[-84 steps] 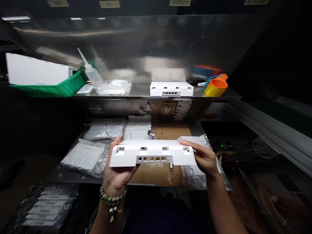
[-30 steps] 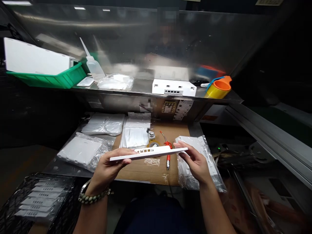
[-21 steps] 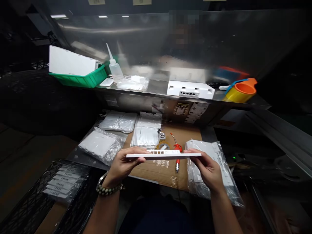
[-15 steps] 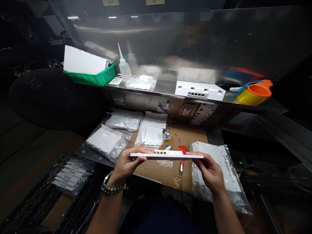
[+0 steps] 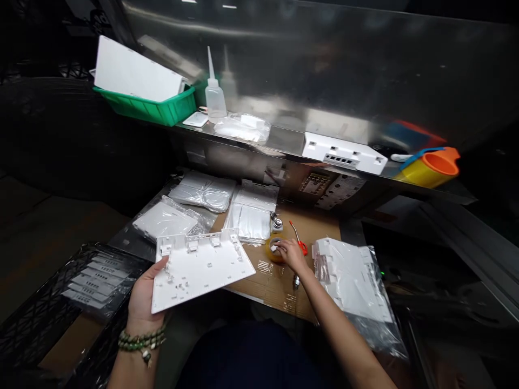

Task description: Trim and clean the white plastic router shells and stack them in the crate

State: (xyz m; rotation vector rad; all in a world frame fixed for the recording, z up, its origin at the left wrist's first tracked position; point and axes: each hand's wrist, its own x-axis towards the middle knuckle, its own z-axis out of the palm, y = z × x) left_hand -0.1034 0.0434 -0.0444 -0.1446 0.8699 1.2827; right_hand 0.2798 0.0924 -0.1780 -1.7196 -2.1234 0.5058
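Note:
My left hand point(image 5: 146, 294) grips the left edge of a white plastic panel point(image 5: 203, 270), thumb on top. The panel is tilted so its inner face shows, with clips and small posts on it. My right hand point(image 5: 291, 254) is over a roll of yellow tape point(image 5: 274, 255) on the cardboard, its fingers closed on a small white piece point(image 5: 274, 248) inside the ring. Close by lie a red air blow gun point(image 5: 302, 247), partly hidden by the hand, and a small round metal-topped object point(image 5: 277, 223).
Bagged white panels point(image 5: 352, 275) lie at the right, with more wrapped stacks point(image 5: 205, 189) at the back left. A metal shelf point(image 5: 284, 150) carries a green bin point(image 5: 162, 111), a squeeze bottle point(image 5: 215, 100), a white housing point(image 5: 344, 154) and a yellow-orange cup point(image 5: 430, 168). A black crate point(image 5: 36, 302) stands lower left.
My right hand has let go of the panel and moved to the tape roll. My left hand has carried the panel left and tipped its inner face into view.

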